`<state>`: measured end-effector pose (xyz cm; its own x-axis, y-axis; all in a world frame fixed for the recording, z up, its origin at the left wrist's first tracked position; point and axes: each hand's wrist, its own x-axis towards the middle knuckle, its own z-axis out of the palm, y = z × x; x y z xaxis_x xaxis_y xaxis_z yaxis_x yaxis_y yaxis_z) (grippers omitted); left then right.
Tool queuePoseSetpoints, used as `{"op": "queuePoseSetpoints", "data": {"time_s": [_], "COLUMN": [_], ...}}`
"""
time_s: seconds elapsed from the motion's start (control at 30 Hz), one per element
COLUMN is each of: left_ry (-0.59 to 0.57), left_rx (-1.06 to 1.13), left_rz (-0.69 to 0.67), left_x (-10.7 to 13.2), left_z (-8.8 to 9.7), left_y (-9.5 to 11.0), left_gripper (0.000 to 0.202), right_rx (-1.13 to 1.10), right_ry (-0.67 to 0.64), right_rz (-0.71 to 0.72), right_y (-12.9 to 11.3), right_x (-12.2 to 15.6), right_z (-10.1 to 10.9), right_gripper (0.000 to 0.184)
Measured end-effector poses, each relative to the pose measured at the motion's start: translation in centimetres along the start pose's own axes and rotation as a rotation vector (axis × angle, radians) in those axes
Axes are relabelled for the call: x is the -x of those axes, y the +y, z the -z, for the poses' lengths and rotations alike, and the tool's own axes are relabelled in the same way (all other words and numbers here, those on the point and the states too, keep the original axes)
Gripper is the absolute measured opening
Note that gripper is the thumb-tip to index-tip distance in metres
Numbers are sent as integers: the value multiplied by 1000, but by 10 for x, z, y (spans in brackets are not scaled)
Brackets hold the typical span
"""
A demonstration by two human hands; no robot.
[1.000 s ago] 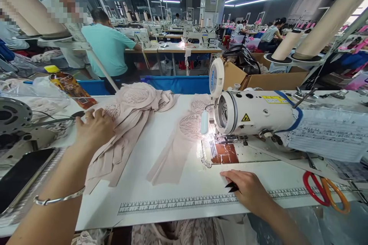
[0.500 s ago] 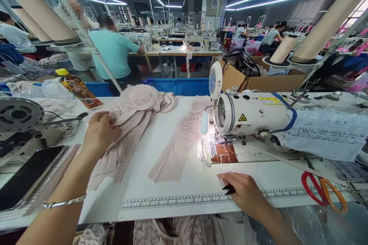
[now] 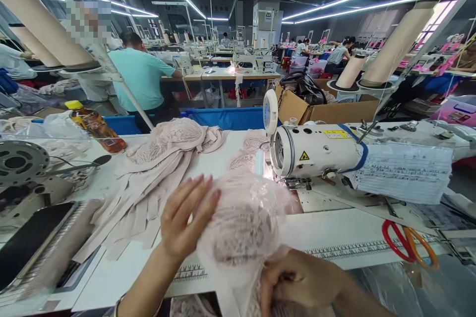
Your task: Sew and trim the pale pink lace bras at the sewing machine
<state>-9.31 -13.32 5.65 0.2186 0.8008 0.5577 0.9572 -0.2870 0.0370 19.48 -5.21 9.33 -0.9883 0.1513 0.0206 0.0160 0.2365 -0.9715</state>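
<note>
A beige lace cup piece (image 3: 241, 230) with sheer fabric hangs over the front of the sewing table, blurred by motion. My right hand (image 3: 301, 277) has its fingers curled and closed on the lower right part of this piece. My left hand (image 3: 189, 220) is at the piece's left side, fingers stretched and apart, its fingertips by the upper left edge. Behind my hands stands a white sewing machine (image 3: 316, 148), its lamp lit near the needle. More beige lace (image 3: 251, 148) lies beside the needle area. Whether my right hand holds a small tool too is hidden.
A pile of beige lace pieces with long strips (image 3: 163, 158) lies on the left. Near it are a drink bottle (image 3: 96, 126) and a phone (image 3: 33, 242). Scissors (image 3: 409, 242) with red and orange handles lie at right. Thread cones (image 3: 397, 44) stand above; a ruler strip (image 3: 345, 251) runs along the front.
My left hand has left the pile and moved right to the lace cup piece. My right hand has come down and closed on the fabric. The black pointed item in it no longer shows.
</note>
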Motion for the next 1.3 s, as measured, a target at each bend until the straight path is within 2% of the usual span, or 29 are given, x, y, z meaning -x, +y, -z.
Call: {"op": "queuePoseSetpoints", "data": {"time_s": [0.07, 0.13, 0.2, 0.23, 0.3, 0.37, 0.4, 0.47, 0.53, 0.57, 0.63, 0.73, 0.8, 0.87, 0.93, 0.97, 1.03, 1.13, 1.3], "left_ry": [150, 117, -52, -150, -236, -306, -304, -206, -102, -99, -222, -460, -550, -574, -504, -452, -389, -474, -583], "left_rx": [-94, -39, 241, 463, 869, 1215, 1338, 1467, 1444, 1406, 1337, 1261, 1188, 1125, 1074, 1048, 1008, 982, 950], "left_rz": [268, 426, 461, 456, 405, 606, 756, 1026, 1132, 1144, 1098, 909, 777, 624, 534, 545, 662, 760, 673], "left_x": [-18, -18, -2, 7, 23, 30, 30, 28, 24, 22, 16, 9, 8, 12, 18, 21, 24, 18, 2], "left_z": [-22, -42, -58, -65, -76, -81, -82, -82, -79, -78, -73, -68, -68, -73, -80, -83, -85, -77, -57], "left_y": [8, 23, 49, 64, 95, 120, 128, 136, 133, 130, 120, 111, 114, 123, 133, 137, 137, 124, 108], "left_gripper": [58, 31, 44, 49, 54, 57, 58, 58, 63, 67, 74, 77, 74, 72, 69, 67, 62, 55, 42], "right_rx": [93, 200, 205, 173, 84, 15, 1, -4, -10, -12, -7, 33, 67, 85, 76, 67, 66, 113, 205], "right_ry": [179, 375, 469, 503, 590, 728, 832, 1064, 1194, 1199, 1125, 1001, 942, 880, 824, 822, 854, 867, 743], "right_rz": [-129, -267, -335, -327, -261, -202, -197, -221, -266, -289, -338, -392, -385, -359, -340, -335, -330, -341, -318], "right_y": [10, 25, 42, 49, 63, 76, 82, 92, 100, 104, 108, 111, 111, 110, 109, 108, 105, 103, 106], "right_x": [3, 8, 12, 12, 8, 2, -2, -9, -12, -12, -10, -5, -4, -5, -7, -8, -8, -6, -3], "right_z": [-7, -12, -15, -18, -23, -30, -33, -39, -43, -44, -44, -44, -46, -47, -48, -47, -45, -41, -34], "right_gripper": [29, 23, 22, 29, 46, 55, 56, 56, 58, 58, 61, 63, 65, 66, 66, 66, 65, 64, 64]}}
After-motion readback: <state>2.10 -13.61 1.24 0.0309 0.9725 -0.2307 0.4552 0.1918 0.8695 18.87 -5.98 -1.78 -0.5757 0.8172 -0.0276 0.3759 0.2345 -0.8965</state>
